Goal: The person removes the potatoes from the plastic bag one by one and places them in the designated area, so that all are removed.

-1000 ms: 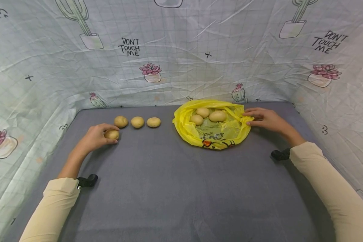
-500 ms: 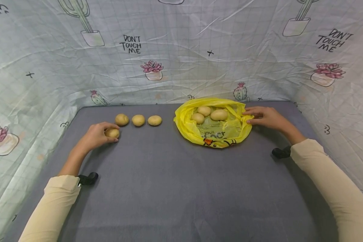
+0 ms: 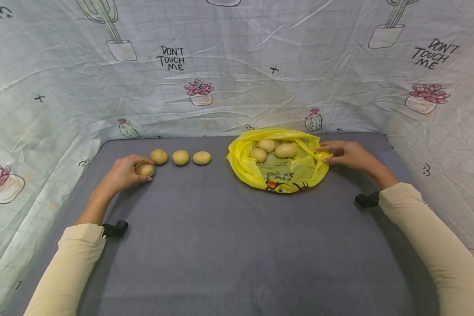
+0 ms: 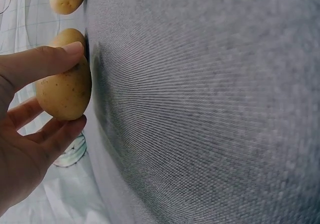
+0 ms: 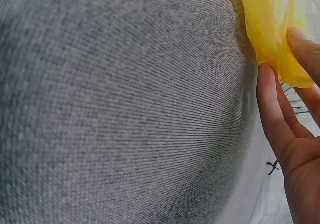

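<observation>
Left hand (image 3: 123, 175) at left of desk (image 3: 237, 245), fingers grasping held potato (image 3: 145, 170), thumb on one side; can't tell if it touches the desk. Three loose potatoes (image 3: 180, 157) in a row, slightly apart, just farther and to the right. Right hand (image 3: 350, 155) at right, fingers pinching right edge of yellow bag (image 3: 240, 169), mouth open, far side of desk, three bagged potatoes (image 3: 285, 150) inside, towards its far left
</observation>
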Available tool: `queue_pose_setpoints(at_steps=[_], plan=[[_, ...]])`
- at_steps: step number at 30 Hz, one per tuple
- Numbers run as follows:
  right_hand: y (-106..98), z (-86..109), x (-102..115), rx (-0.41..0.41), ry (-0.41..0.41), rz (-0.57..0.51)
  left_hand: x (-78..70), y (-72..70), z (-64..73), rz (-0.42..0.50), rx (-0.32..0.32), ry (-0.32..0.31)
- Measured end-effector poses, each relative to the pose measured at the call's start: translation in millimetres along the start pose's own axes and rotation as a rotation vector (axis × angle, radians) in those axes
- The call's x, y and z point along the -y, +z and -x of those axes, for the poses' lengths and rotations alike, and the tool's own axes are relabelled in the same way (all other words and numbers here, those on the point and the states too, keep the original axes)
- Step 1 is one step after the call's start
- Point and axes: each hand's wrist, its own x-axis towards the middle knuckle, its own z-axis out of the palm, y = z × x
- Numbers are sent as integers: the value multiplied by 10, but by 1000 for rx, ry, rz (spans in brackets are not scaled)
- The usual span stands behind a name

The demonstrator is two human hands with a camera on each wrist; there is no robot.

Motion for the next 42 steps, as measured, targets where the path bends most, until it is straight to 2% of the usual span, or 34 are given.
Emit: queue_pose_setpoints(at_steps=[7, 12, 17, 24, 32, 36, 42], plan=[[9, -2, -13, -13, -7, 5, 22, 16, -6, -10, -26, 49], [7, 6, -8, -19, -20, 11, 48, 22, -29, -7, -28, 42], [19, 3, -3, -22, -16, 11, 18, 6, -27, -8, -4, 33], [6, 14, 5, -19, -20, 6, -90, 2, -56, 13, 46, 60], [5, 7, -3, -27, -28, 22, -96, 54, -72, 18, 74, 65], [2, 2, -15, -26, -22, 21, -160, 1, -42, 9, 54, 65], [-1, 10, -23, -22, -18, 19, -414, -149, -33, -12, -37, 94]])
